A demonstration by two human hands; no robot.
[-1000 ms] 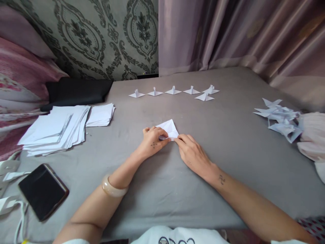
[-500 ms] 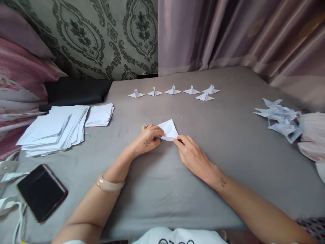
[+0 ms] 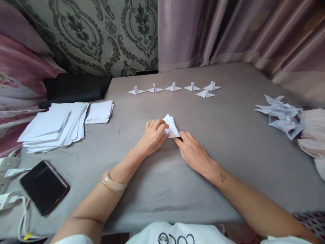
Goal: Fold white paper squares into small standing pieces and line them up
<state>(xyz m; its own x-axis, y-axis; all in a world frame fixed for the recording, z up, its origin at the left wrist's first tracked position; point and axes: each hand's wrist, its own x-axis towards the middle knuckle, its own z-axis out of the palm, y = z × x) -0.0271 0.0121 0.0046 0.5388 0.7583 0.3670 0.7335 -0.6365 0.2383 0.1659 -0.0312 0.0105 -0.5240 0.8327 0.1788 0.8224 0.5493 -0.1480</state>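
Note:
A small folded white paper [image 3: 172, 128] lies on the grey cloth in the middle, with one layer partly lifted over another. My left hand [image 3: 155, 135] is closed on its left side, fingers bent over the edge. The thumb and fingers of my right hand [image 3: 191, 149] pinch the lower right corner. Parts of the paper are hidden under the left fingers. Beyond my hands stands a row of folded paper cranes [image 3: 173, 87], wings spread. More folded paper pieces [image 3: 284, 115] are heaped at the right.
On the left are a stack of large white paper sheets [image 3: 54, 127], a smaller stack of square sheets [image 3: 100, 112] and a black folded cloth or bag [image 3: 77, 88]. A phone [image 3: 45, 187] lies near a white power strip with cables [image 3: 8, 200]. Curtains [image 3: 203, 34] hang behind the table.
My left hand has moved a little right and folded the paper's left part over toward the right. The paper now looks narrower. My right hand stays at the corner.

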